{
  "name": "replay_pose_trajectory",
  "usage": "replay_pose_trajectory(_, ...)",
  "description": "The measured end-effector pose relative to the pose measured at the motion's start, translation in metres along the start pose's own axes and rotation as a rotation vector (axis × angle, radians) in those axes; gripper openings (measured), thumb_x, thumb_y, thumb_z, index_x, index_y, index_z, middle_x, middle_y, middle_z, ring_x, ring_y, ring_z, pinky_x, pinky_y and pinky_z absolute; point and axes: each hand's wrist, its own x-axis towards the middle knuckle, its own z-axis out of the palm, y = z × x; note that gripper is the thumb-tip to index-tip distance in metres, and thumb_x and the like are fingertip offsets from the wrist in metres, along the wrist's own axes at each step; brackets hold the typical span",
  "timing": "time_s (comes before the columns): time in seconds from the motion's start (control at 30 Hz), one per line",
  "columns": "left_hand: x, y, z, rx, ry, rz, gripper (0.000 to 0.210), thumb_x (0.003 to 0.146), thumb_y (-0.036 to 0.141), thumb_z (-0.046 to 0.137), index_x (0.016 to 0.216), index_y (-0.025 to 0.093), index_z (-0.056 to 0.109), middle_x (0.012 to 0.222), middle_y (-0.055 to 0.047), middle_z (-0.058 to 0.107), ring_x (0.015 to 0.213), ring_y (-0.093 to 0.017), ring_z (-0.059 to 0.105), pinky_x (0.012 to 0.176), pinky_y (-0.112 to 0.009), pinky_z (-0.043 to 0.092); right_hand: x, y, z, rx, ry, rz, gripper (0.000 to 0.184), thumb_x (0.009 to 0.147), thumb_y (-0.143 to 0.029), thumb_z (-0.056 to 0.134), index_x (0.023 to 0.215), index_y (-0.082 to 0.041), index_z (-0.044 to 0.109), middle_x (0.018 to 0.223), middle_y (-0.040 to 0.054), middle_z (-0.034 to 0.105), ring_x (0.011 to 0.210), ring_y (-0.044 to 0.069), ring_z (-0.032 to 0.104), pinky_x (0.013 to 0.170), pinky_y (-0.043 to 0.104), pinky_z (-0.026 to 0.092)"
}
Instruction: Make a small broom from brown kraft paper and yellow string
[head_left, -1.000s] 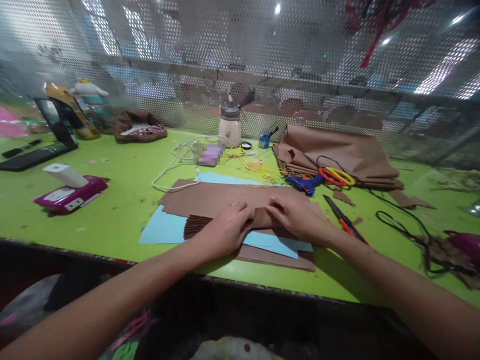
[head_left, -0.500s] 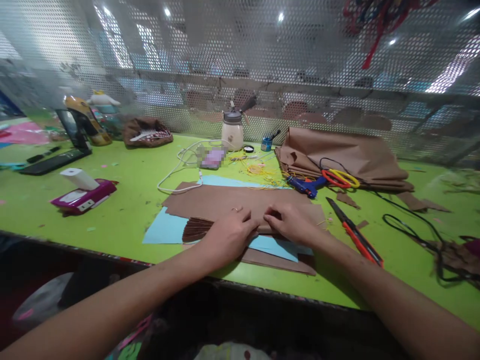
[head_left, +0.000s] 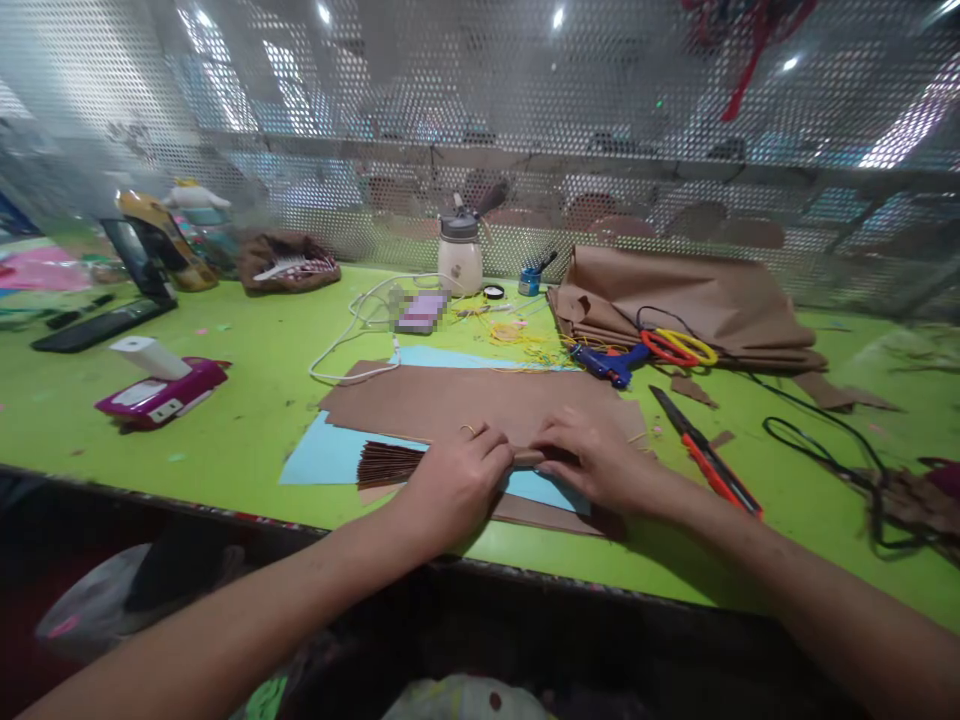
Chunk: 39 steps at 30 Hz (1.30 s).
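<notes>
A strip of brown paper (head_left: 386, 466), folded into tight pleats that fan out at its left end, lies near the front of the table. My left hand (head_left: 461, 485) is closed over its middle, with a ring on one finger. Thumb and fingers of my right hand (head_left: 585, 455) pinch the right part of the same pleated paper; a short folded length shows between the hands. Under and behind it are a flat brown sheet (head_left: 465, 395) and light blue paper (head_left: 311, 455). My palms hide much of the pleats.
A red utility knife (head_left: 709, 455) lies right of my right hand. Behind it are a blue glue gun (head_left: 611, 364), scissors with red and yellow handles (head_left: 679, 347) and folded brown paper (head_left: 690, 300). A purple power strip (head_left: 161, 395) stands left; a bottle (head_left: 460, 260) stands behind.
My right hand's fingers have come down from a loose curl above the paper and now pinch its pleated right part. My left hand stays on the pleats. The view has shifted slightly.
</notes>
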Motion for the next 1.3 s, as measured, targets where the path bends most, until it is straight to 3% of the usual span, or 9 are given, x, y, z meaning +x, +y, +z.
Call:
replay_pose_trajectory(0.23, -0.003, -0.001, 0.0, -0.048, -0.002, 0.031, 0.023, 0.089, 0.016, 0.037, 0.094, 0.012, 0.06, 0.085, -0.01, 0.058, 0.081, -0.019, 0.05, 0.076, -0.033, 0.042, 0.003, 0.001, -0.002, 0.053, -0.054, -0.022, 0.016, 0.085, -0.024, 0.053, 0.095, -0.015, 0.063, 0.087, 0.008, 0.059, 0.083, 0.019, 0.052, 0.072, 0.031, 0.044)
replay_pose_trajectory(0.53, 0.003, 0.0, -0.006, -0.21, 0.025, -0.152, 0.02, 0.088, 0.023, 0.044, 0.08, 0.015, 0.061, 0.081, -0.008, 0.058, 0.079, -0.018, 0.051, 0.072, -0.029, 0.041, 0.015, -0.002, -0.015, 0.092, -0.222, 0.039, 0.013, 0.082, -0.024, 0.056, 0.089, -0.014, 0.062, 0.085, 0.0066, 0.063, 0.076, 0.017, 0.055, 0.066, 0.027, 0.043)
replay_pose_trajectory(0.83, 0.011, -0.008, -0.012, -0.258, -0.015, -0.172, 0.028, 0.09, 0.03, 0.043, 0.086, 0.015, 0.066, 0.08, -0.008, 0.062, 0.082, -0.018, 0.051, 0.08, -0.033, 0.039, 0.022, 0.007, -0.024, 0.049, -0.327, 0.062, 0.022, 0.084, -0.034, 0.052, 0.088, -0.015, 0.061, 0.08, 0.0052, 0.064, 0.067, 0.015, 0.054, 0.057, 0.024, 0.039)
replay_pose_trajectory(1.03, 0.014, -0.008, -0.012, -0.194, -0.033, -0.234, 0.031, 0.09, 0.03, 0.041, 0.087, 0.016, 0.068, 0.082, -0.009, 0.058, 0.084, -0.02, 0.05, 0.077, -0.034, 0.04, 0.022, 0.011, -0.024, 0.086, -0.263, 0.134, 0.028, 0.084, -0.041, 0.052, 0.079, -0.015, 0.062, 0.07, 0.0025, 0.061, 0.061, 0.013, 0.051, 0.052, 0.023, 0.036)
replay_pose_trajectory(1.13, 0.017, -0.012, -0.012, -0.185, -0.066, -0.243, 0.03, 0.089, 0.031, 0.042, 0.086, 0.016, 0.068, 0.08, -0.009, 0.058, 0.083, -0.021, 0.05, 0.075, -0.033, 0.04, 0.019, 0.011, -0.017, 0.092, -0.144, 0.165, 0.026, 0.083, -0.04, 0.055, 0.081, -0.015, 0.062, 0.07, 0.0025, 0.06, 0.061, 0.013, 0.052, 0.054, 0.024, 0.038)
replay_pose_trajectory(1.3, 0.019, -0.014, -0.009, -0.146, -0.089, -0.243, 0.029, 0.09, 0.03, 0.04, 0.085, 0.015, 0.065, 0.079, -0.008, 0.058, 0.081, -0.021, 0.051, 0.075, -0.034, 0.04, 0.013, 0.013, -0.003, 0.095, 0.084, -0.065, 0.013, 0.084, -0.023, 0.054, 0.086, -0.014, 0.064, 0.081, 0.0069, 0.06, 0.08, 0.017, 0.054, 0.07, 0.029, 0.044)
